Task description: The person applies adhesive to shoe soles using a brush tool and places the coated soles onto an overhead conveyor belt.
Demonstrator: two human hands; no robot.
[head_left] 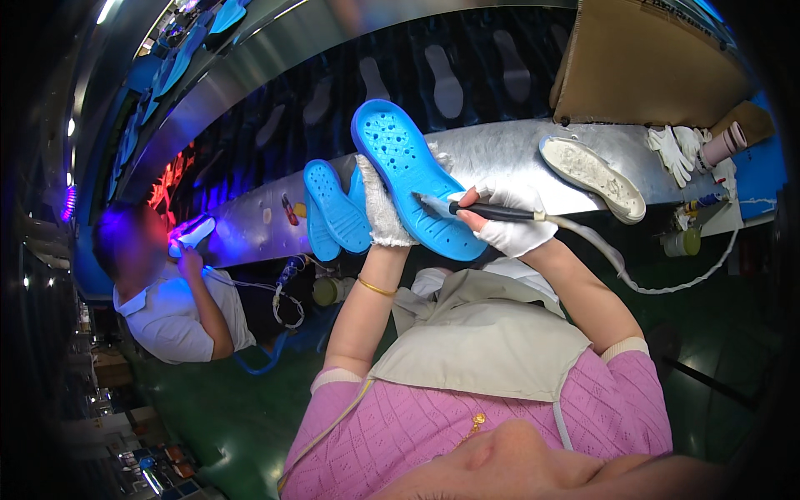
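My left hand (384,204), in a white knitted glove, is closed round a bright blue shoe sole (392,143) and holds it tilted over the bench edge. Small holes dot its far end and ribs cross the near part. In my right hand (515,223), whose white glove leaves the fingertips bare, is a black-handled brush (497,212) with a pale hose at its back end. The brush tip meets the inner face of the sole near its middle. To the left, more blue soles (337,204) lie overlapping at the bench edge.
A metal bench (500,154) runs across, with a dark conveyor (333,75) carrying grey insole shapes behind it. On the right are a white-lined shoe piece (593,175), white gloves (671,154) and a cardboard box (646,71). A co-worker (179,308) sits at the left under coloured light.
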